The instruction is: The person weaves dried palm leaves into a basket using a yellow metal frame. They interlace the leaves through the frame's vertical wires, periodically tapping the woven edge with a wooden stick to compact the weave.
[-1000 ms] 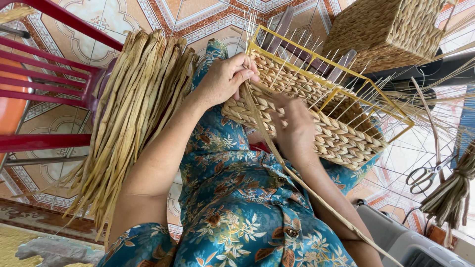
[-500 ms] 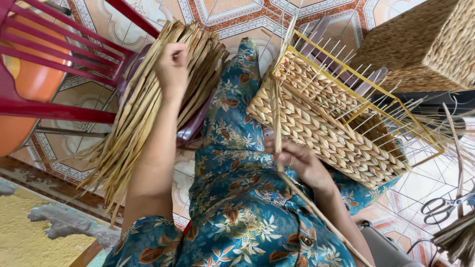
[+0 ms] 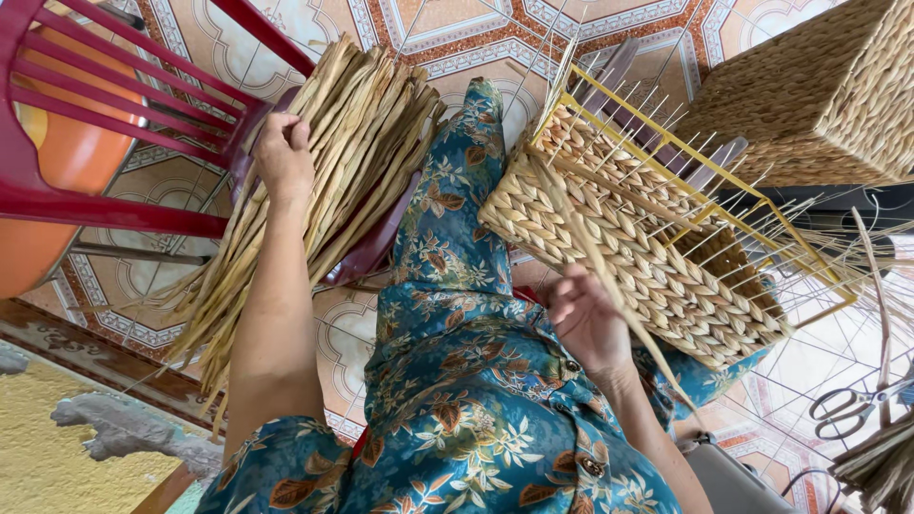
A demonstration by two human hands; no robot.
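Note:
A half-woven basket [image 3: 647,257] on a yellow wire frame lies tilted across my lap, its bare wires pointing up and right. My right hand [image 3: 586,319] sits just below its woven side, closed on a long dried strand [image 3: 609,276] that runs from the weave down past my wrist. My left hand [image 3: 284,157] is stretched out to the left, fingers curled over the top of a thick bundle of dried strands [image 3: 324,181]. The bundle leans on a red seat beside my knee.
A red plastic chair [image 3: 105,105] with an orange basin [image 3: 57,162] under it stands at the left. A finished woven basket [image 3: 819,95] sits at the top right. Scissors [image 3: 852,405] and another strand bundle [image 3: 881,462] lie on the patterned tile floor at the lower right.
My left hand left the basket and swung out left to the strand bundle, where it now grips. My right hand slid down along the basket's side with the strand.

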